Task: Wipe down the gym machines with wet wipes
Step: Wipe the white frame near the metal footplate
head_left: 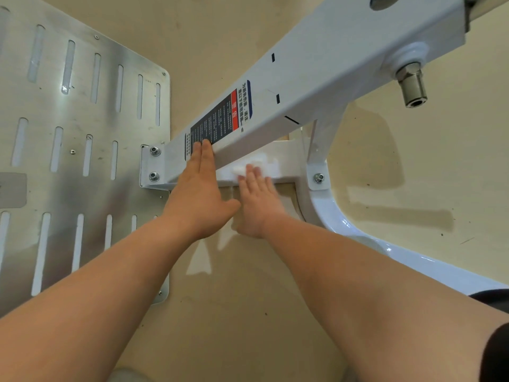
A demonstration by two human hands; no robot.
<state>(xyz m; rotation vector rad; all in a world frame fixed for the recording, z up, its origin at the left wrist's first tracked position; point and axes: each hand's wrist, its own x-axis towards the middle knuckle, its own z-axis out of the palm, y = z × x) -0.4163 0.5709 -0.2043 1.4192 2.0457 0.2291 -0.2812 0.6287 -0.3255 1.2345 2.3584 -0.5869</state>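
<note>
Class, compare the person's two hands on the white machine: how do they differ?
The left hand lies bare on the sloping beam, touching its warning label; the right hand presses a white wipe onto the lower crossbar. Both have straight fingers, palms down.

Crumpled white wet wipe (240, 169), lying on white machine crossbar (289, 164), beneath slanted labelled beam (303, 86)

Single head-worn wide-angle view, facing steeply down at floor (248, 312). Close range: left hand (197, 199) and right hand (257, 202) meet at frame centre, arms entering from bottom edge. Upper right crossed by white machine beam (316, 78); left filled by slotted metal plate (68, 133).
</note>
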